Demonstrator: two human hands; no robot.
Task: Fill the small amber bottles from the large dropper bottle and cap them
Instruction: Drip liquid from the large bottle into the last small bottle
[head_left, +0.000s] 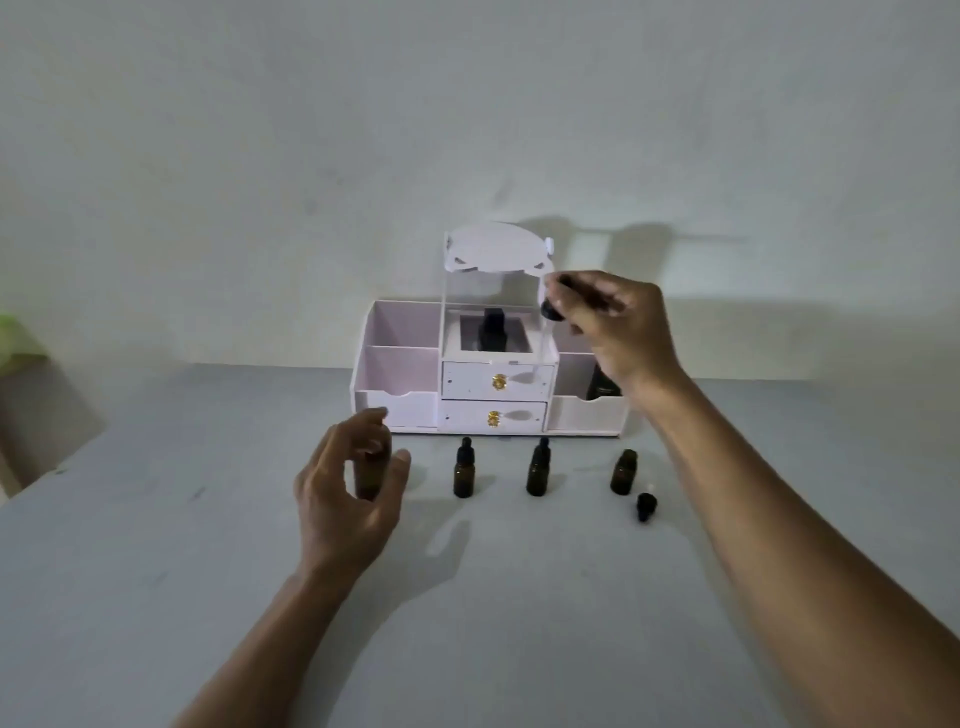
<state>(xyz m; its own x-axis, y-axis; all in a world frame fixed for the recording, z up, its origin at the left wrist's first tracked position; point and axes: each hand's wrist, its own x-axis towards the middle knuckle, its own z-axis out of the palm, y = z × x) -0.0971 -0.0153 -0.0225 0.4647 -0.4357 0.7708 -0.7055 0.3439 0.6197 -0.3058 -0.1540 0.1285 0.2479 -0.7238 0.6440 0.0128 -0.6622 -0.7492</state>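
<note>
Four small amber bottles stand in a row on the grey table. My left hand (348, 488) is cupped loosely around the leftmost bottle (368, 480), thumb and fingers apart, with no firm grip visible. The two middle bottles (464, 473) (538, 470) carry black dropper caps. The rightmost bottle (623, 473) is uncapped, and a black cap (645, 506) lies just in front of it. My right hand (613, 322) is raised over the organizer's right side, pinching a black dropper cap (550, 310). A large dark bottle (602, 387) stands in the organizer's right compartment, partly hidden by my wrist.
A white desk organizer (400, 408) with two drawers, side compartments and an oval top piece stands against the wall behind the bottles. A black bottle (491, 330) sits in its centre compartment. The table's left edge runs diagonally at the far left.
</note>
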